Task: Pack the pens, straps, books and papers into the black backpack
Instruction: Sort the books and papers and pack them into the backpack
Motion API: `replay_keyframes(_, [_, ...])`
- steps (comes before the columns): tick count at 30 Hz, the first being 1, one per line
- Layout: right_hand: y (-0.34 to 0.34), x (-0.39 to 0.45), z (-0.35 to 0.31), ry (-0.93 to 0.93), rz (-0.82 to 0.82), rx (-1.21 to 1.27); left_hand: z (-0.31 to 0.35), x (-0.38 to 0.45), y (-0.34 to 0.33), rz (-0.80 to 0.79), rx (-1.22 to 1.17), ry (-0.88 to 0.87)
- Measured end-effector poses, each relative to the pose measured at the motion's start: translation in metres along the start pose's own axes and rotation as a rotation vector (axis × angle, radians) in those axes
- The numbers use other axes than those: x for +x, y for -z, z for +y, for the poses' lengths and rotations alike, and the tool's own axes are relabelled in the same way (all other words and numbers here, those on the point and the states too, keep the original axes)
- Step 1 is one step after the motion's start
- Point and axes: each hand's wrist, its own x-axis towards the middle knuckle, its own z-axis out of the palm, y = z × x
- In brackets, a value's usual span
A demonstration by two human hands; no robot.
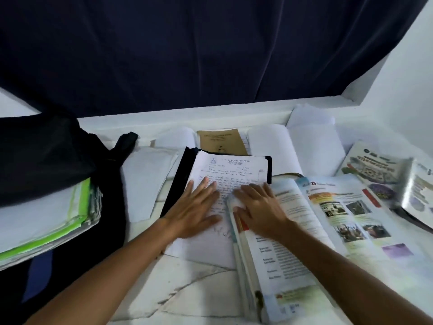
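The black backpack (pixel 46 151) lies open at the left with a stack of papers and a green-edged folder (pixel 46 219) in its mouth. A handwritten sheet (pixel 232 170) lies on a black folder (pixel 180 179) in the middle. My left hand (pixel 196 207) rests flat on that sheet with fingers spread. My right hand (pixel 257 205) lies flat across the sheet's right edge and the left page of an open textbook (pixel 316 226).
A brown booklet (pixel 221 140) and white papers (pixel 311 141) lie at the back near a dark curtain (pixel 210 50). A colourful booklet (pixel 379 170) and another glossy one (pixel 419 198) sit at the far right. A black strap (pixel 124 144) sticks out beside the backpack.
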Motion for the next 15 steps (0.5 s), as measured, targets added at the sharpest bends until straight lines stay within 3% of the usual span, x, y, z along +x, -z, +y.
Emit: replay_keyframes(15, [0.0,-0.047,0.013,0.235,0.032,0.024,-0.009,0.002,-0.018,-0.035,0.04,-0.007])
